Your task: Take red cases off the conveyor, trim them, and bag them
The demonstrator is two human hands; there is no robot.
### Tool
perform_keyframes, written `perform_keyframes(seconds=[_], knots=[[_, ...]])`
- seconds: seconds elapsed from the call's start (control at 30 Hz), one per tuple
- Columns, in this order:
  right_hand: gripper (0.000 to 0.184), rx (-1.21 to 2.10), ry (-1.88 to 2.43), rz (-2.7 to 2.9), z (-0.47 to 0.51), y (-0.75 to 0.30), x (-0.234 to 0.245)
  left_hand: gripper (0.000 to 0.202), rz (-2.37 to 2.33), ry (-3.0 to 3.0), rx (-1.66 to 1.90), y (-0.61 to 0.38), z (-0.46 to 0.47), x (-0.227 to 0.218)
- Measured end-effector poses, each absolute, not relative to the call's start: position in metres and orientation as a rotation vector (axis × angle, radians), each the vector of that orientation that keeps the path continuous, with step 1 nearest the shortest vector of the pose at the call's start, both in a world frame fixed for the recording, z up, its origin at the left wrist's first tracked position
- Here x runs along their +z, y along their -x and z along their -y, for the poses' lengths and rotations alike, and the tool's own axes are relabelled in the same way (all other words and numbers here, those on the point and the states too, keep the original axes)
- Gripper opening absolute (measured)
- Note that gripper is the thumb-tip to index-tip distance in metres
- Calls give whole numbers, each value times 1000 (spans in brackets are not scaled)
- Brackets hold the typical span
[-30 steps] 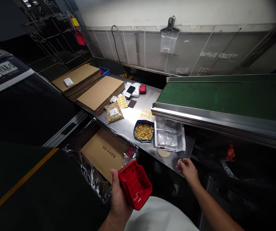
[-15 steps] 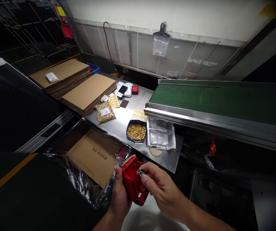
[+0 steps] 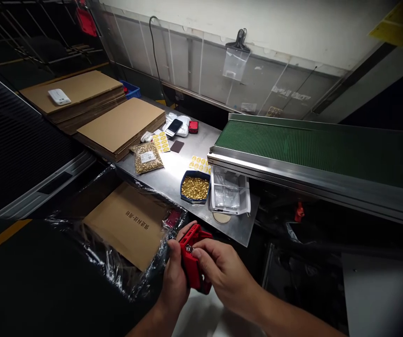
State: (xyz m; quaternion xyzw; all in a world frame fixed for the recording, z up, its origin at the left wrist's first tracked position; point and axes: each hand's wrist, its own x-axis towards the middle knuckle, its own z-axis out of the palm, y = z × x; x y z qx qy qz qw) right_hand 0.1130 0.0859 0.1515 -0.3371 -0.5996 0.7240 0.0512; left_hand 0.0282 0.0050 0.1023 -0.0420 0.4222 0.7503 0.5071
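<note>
Gripping a red plastic housing (image 3: pixel 192 272) in the left hand (image 3: pixel 175 277), right hand (image 3: pixel 226 272) pinching some tiny metal bit (image 3: pixel 189 249) around its 11 o'clock; blue bin (image 3: pixel 197 174) of gold-coloured pieces (image 3: pixel 194 188) at 12.

White device (image 3: pixel 59 97) on stacked cardboard (image 3: pixel 91 86), green conveyor (image 3: pixel 274 145), black clip (image 3: pixel 238 42) holding clear bag (image 3: pixel 235 64)
</note>
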Motion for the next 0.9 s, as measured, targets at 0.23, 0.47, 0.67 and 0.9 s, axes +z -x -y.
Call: perform_keyframes(seconds=[0.23,0.47,0.67,0.9], knots=[[35,2152,1072,1843,-86,-117,150,68,-1000,85,1805,-31,-6,97],[32,2026,1042,1976,-93,-121,155,64,-1064,-19,1767,-33,-6,93],[37,2212,1110,1547,-102,-135,156,75,-884,235,1668,-35,-11,104],[42,2514,1229,743,-138,-157,153,79,-692,394,1545,-29,-10,115]])
